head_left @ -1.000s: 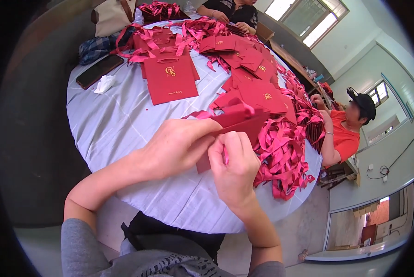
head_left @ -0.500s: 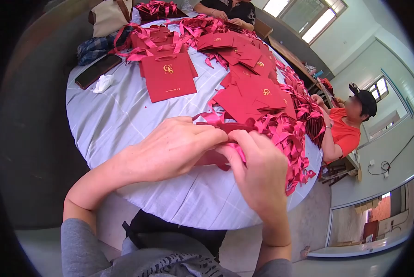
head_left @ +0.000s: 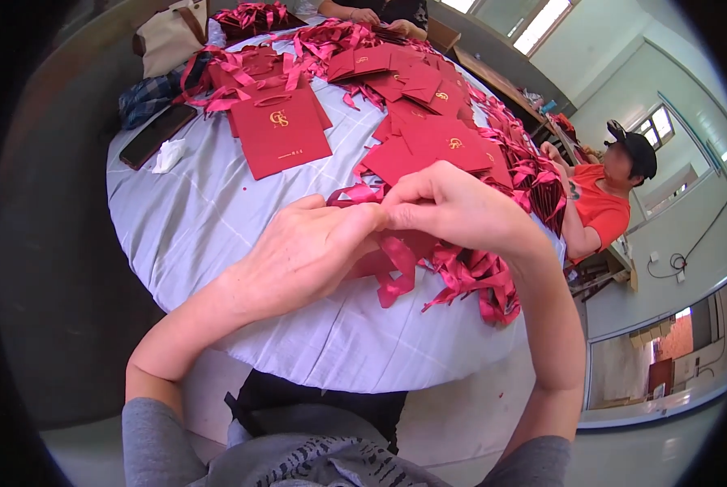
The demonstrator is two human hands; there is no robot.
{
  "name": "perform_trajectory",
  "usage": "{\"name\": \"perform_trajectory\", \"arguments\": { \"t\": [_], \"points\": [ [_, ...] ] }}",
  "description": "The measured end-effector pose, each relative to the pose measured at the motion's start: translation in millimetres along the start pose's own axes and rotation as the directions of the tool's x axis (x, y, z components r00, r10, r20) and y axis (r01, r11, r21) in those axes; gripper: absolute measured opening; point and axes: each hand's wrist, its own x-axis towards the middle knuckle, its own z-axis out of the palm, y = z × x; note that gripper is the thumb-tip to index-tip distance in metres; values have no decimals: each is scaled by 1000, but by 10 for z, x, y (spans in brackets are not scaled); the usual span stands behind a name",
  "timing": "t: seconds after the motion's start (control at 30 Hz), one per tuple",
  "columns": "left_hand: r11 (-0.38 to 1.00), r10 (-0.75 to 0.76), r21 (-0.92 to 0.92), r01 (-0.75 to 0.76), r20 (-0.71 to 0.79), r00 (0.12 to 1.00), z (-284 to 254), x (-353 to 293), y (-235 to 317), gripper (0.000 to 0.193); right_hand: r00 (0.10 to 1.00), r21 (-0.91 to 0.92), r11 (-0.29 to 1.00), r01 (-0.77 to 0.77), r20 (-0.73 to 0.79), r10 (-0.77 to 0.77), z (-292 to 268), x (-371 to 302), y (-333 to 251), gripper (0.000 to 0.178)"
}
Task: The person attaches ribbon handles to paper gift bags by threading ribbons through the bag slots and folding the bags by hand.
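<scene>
Over the near part of the table, my left hand (head_left: 303,256) is closed round a red paper gift bag (head_left: 416,243), which is mostly hidden behind the hands. My right hand (head_left: 461,209) is raised with thumb and forefinger pinched against the left fingertips, at the pink ribbon; the exact pinch point is hidden. A loose length of this pink ribbon (head_left: 397,280) dangles below the fingers, and another bit shows behind the left fingers. Beyond lie a finished-looking red bag (head_left: 286,138) with gold print and a pile of flat red bags (head_left: 428,138).
Heaped pink ribbons (head_left: 481,280) lie right of my hands. A phone (head_left: 159,136), crumpled tissue (head_left: 169,156) and a cream bag (head_left: 173,40) are at the left. A person in orange (head_left: 603,203) sits right; another person (head_left: 380,12) works across the white-covered table (head_left: 193,219).
My right hand has turned and lifted, its elbow swinging out to the right. The ribbon's loose length now hangs lower below the fingers. My left hand keeps its hold.
</scene>
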Motion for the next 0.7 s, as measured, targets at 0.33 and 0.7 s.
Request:
{"name": "perform_trajectory", "arguments": {
  "t": [0.33,0.7],
  "points": [
    [998,23,59,-17,-92,996,120,-5,8,30,992,-142,985,-100,62,110,19,69,-82,17],
    [999,31,24,-28,-136,990,168,42,63,26,952,360,913,193,-294,-85,86,198,47,16]
  ]
}}
